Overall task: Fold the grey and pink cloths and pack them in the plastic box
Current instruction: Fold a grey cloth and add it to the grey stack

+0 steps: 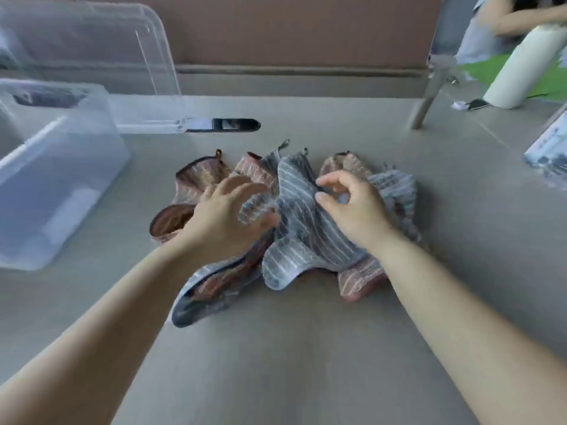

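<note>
The grey cloths point(395, 185) and pink cloths point(196, 179) lie unfolded in one tangled heap at the middle of the counter point(291, 357). We make out at least three grey striped pieces and at least three pink ones, but they overlap so much that we cannot give a sure total. We have two bare hands on the heap. Our left hand point(227, 216) is over its left side with the fingers spread and fairly straight. A grey fold lies between thumb and fingers, but the hand is blurred and we cannot tell whether it grips that fold. Our right hand point(349, 207) sits on the right part of the heap, its fingers curled, and the tips of thumb and forefinger pinch a raised ridge of the middle grey cloth point(300, 222). One plastic box point(55, 191) stands open near the counter's left edge, apart from the heap. One clear lid point(101, 47) stands upright behind it at the far left corner. We count one dark oval slot point(227, 124) in the counter just beyond the heap and one metal post point(428, 99) rising toward the far right. Past the post, one white bottle point(521, 65) stands on a green sheet point(549, 84), with another person's arm point(527, 19) at the far right corner. One printed packet point(549, 161) lies at the right edge.
</note>
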`<state>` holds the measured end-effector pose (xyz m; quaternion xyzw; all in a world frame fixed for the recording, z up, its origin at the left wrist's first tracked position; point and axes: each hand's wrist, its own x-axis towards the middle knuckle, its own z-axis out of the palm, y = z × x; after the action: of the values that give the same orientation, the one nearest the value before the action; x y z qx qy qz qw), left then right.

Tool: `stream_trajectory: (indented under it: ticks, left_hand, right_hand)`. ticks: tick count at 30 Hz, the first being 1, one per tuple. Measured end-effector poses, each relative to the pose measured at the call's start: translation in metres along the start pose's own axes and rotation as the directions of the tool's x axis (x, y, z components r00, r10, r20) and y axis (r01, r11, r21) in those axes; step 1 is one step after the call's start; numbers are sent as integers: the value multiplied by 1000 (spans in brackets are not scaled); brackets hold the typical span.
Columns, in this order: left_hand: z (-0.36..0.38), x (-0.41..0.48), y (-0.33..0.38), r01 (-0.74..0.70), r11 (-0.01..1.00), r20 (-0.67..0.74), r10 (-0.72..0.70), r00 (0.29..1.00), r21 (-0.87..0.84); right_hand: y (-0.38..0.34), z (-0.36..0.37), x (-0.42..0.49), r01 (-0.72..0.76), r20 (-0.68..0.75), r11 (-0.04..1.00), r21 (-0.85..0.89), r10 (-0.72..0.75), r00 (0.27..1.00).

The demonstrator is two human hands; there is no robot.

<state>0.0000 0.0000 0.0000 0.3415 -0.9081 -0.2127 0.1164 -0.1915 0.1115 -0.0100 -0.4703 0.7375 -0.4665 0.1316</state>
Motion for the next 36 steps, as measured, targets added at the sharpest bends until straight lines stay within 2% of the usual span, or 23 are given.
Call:
stream_trajectory:
  ticks: [2,6,10,13,17,19,22,24,26,28,29,30,32,33,36]
  left_hand:
    - [13,-11,2,3,996,-46,1,999,88]
    - [33,-31,-2,6,980,-52,5,999,199]
    - [39,-33,-8,-49,940,20,44,999,336]
    - [39,-27,-18,-67,933,14,66,998,353]
    - [41,-16,-33,-85,923,-166,157,973,376]
    - [42,-10,-34,-45,918,-272,163,949,394]
    - [44,-6,-33,69,893,-355,105,929,444]
    - [42,-8,-32,146,877,-413,64,909,457]
    - [40,-8,-30,106,935,-452,62,890,338]
    - [40,-9,-20,-175,978,-390,207,897,115]
    - [41,-10,-13,-333,943,-337,304,891,-28]
    - [41,-15,-5,-418,890,-288,358,888,-181]
    - [45,-26,13,-437,794,-204,387,899,-423]
    - [46,-32,23,-425,761,-204,374,905,-489]
    - [46,-34,31,-413,684,-340,249,907,-601]
  right_hand:
    - [8,11,-10,105,-2,985,-136,-106,994]
    - [8,27,-30,227,49,935,-272,-222,974]
    - [11,32,-36,241,201,857,-455,-165,966]
    - [19,32,-38,231,213,769,-596,-127,969]
    - [26,30,-35,211,128,758,-618,-168,978]
    - [26,30,-33,208,47,727,-654,-236,971]
    - [24,31,-29,215,-58,655,-724,-368,928]
    - [17,32,-29,223,-185,751,-621,-417,890]
    - [3,30,-31,233,-338,911,-342,-350,874]
    - [-10,29,-33,250,-396,965,-76,-260,881]
    - [-15,29,-36,254,-388,967,15,-228,893]
    - [-19,29,-38,261,-363,960,96,-211,908]
    - [-26,29,-44,280,-272,931,235,-214,938]
    - [-27,31,-46,279,-211,923,265,-227,951]
    - [-20,35,-49,305,31,945,117,-310,950]
